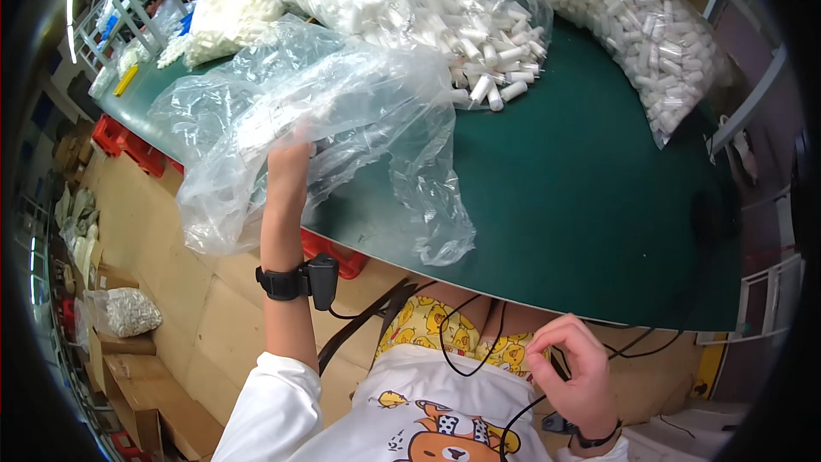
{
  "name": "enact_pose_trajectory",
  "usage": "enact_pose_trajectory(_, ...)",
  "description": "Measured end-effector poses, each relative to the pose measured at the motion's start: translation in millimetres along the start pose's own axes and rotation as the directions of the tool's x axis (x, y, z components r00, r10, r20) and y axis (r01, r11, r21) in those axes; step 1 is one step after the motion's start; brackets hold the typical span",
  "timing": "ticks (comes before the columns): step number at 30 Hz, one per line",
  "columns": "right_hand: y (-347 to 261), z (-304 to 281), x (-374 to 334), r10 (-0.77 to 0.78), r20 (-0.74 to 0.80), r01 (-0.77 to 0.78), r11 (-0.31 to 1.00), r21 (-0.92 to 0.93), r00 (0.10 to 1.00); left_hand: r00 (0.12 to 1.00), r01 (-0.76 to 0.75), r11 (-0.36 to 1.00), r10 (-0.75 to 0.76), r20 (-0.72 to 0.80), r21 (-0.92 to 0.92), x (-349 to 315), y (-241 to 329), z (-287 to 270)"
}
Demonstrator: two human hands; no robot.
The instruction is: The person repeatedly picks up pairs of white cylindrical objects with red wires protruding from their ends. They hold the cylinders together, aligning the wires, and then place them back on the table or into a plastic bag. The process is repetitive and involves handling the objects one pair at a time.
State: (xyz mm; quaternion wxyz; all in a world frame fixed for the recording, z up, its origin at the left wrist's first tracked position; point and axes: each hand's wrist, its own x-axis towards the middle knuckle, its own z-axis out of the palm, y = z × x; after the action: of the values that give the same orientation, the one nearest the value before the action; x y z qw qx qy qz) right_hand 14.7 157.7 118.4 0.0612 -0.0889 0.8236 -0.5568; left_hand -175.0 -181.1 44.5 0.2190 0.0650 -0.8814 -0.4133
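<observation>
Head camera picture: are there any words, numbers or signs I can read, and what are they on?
White shirt with an orange cartoon bear: small dark marks beside the bear, too small to read.
Crumpled clear plastic bag at the left hand: no writing I can make out.
Nothing else shows readable text.

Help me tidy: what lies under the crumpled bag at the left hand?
The green tabletop shows through the right part of the crumpled bag; anything beneath its cloudy middle is hidden.

The far end of the left hand [291, 161] is obscured by folds of the clear plastic bag [368, 107]; its grip cannot be determined. The upper edge cuts off the central bag of white cylinders [410, 0]; the lower edge crops the shirt [410, 385].
</observation>
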Motion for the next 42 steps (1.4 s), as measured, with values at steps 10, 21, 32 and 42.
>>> enact_pose_trajectory(10,-9.3,-35.1,126.8,-0.055,0.288,0.172,0.901,-0.398,0.956,0.998,0.008,0.973,0.008,0.067,-0.229,-60.1,37.6,4.8)
enact_pose_trajectory(21,78.7,-55.9,307.3,-0.407,0.209,0.382,0.407,-0.83,0.889,0.992,-0.122,0.976,0.113,-0.059,-0.18,-100.5,69.2,36.4)
enact_pose_trajectory(32,61.3,-51.0,317.0,-0.105,0.262,0.164,0.964,-0.211,0.959,0.989,-0.121,0.98,0.106,-0.101,-0.159,-97.3,60.2,42.8)
enact_pose_trajectory(42,62.0,-49.5,316.8,-0.109,0.28,0.16,0.973,-0.167,0.954,0.992,-0.097,0.975,0.079,-0.094,-0.2,-98.3,63.1,36.5)
